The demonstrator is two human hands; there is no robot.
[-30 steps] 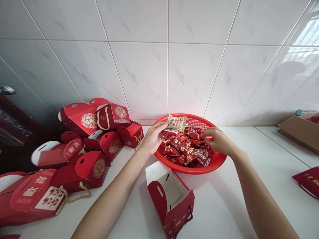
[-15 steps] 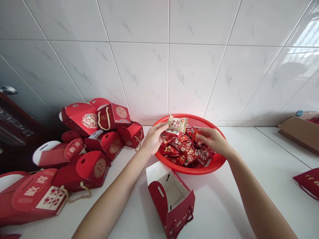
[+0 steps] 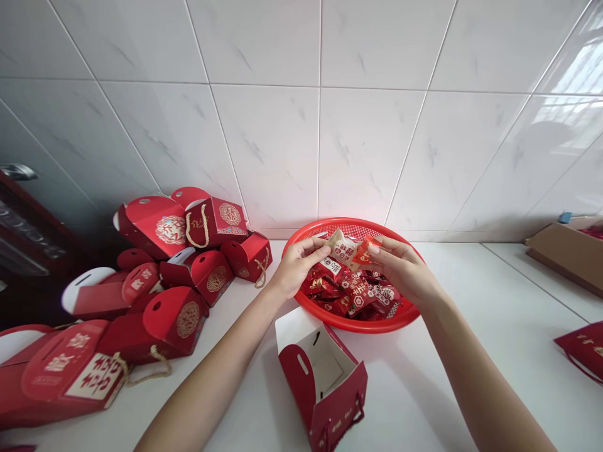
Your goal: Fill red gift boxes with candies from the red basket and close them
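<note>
My left hand (image 3: 298,267) pinches a beige wrapped candy (image 3: 343,250) over the red plastic basket (image 3: 351,326). Close beside it, my right hand (image 3: 406,267) holds a small orange-red packet (image 3: 366,250) between thumb and fingers; the two packets meet or overlap. Below them the basket holds many red wrapped candies (image 3: 360,292), one with a white label. In front of the basket stands an open red box (image 3: 330,376), its white inside showing and its flaps spread.
Several red gift boxes (image 3: 217,220) with rope handles are grouped at the left. A cardboard box (image 3: 565,254) and a dark red pouch (image 3: 586,348) lie on the right. A tiled wall rises behind the basket.
My right hand has lifted the orange-red packet from among the candies and moved left, next to the beige candy. My left hand has shifted slightly right, and the beige candy has tilted.
</note>
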